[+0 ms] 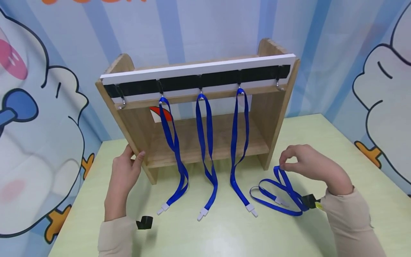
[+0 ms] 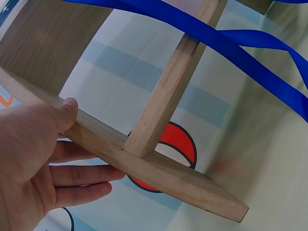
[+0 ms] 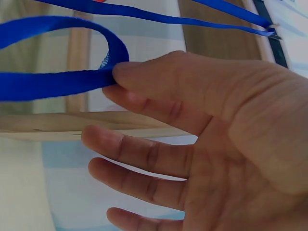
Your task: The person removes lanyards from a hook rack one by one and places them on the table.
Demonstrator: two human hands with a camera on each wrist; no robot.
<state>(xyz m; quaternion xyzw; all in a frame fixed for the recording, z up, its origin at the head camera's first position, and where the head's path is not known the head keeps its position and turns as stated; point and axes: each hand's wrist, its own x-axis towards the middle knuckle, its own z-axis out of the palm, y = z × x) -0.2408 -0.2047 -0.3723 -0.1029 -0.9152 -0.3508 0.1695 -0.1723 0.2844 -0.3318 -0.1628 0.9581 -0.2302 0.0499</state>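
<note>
1. I see a pale green surface nearest me. A wooden rack stands at its far edge, with cartoon-print walls behind.
2. A small black clip lies by my left sleeve.
3. My right hand is clamped on the loose blue lanyard: thumb and forefinger pinch its loop, the other fingers spread, as the right wrist view shows. The rest of the strap lies curled on the surface, just right of the rack.
4. My left hand grips the rack's left side panel, thumb on the front edge and fingers behind it, clear in the left wrist view.
5. Three more blue lanyards hang from hooks on the black hook rail: left one, middle one, right one. Their white ends rest on the surface.
6. The two outer hooks, left hook and right hook, are bare.
7. A red-and-white patch behind the rack is mostly hidden; I can't tell what it is. The black thing at my right wrist is cut off by the sleeve.
</note>
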